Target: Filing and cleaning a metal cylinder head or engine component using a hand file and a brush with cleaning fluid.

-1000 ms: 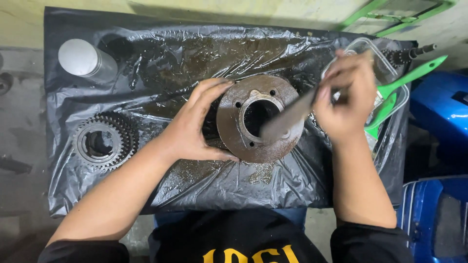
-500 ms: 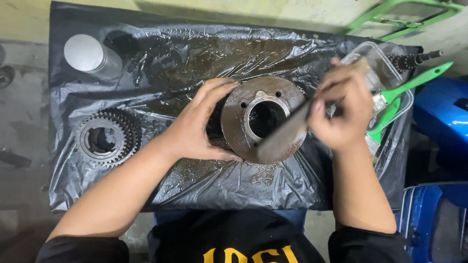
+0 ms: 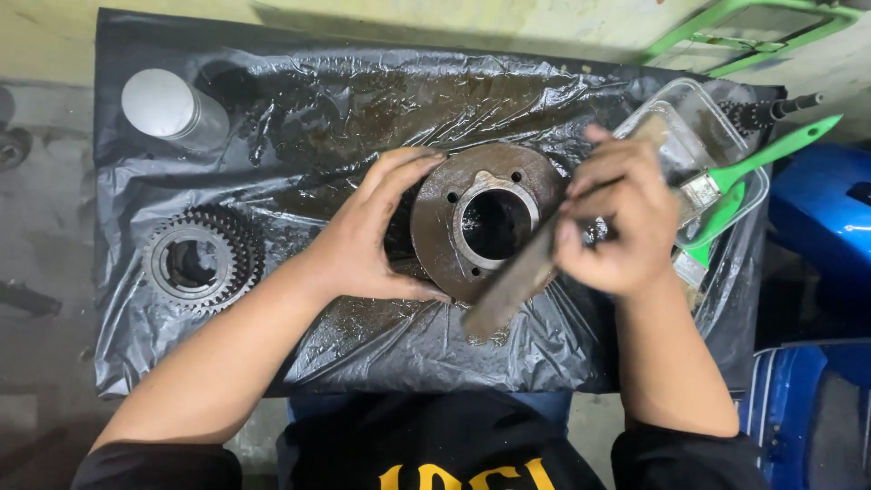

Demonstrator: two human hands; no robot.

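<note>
A rusty round metal disc (image 3: 454,204) with a central hole and small bolt holes is held tilted over a black plastic sheet (image 3: 299,118). My left hand (image 3: 372,231) grips the disc's left edge. My right hand (image 3: 617,222) is shut on the handle of a flat brush (image 3: 508,290), whose dark, dirty end lies across the disc's lower right rim.
A toothed gear (image 3: 201,259) lies on the sheet at the left. A grey cylindrical can (image 3: 172,107) stands at the back left. A clear plastic tray (image 3: 703,145) at the right holds green-handled brushes (image 3: 762,159). Blue objects (image 3: 817,227) sit at the right edge.
My right hand and the brush have shifted slightly down along the disc's right rim. The left hand keeps its hold on the disc.
</note>
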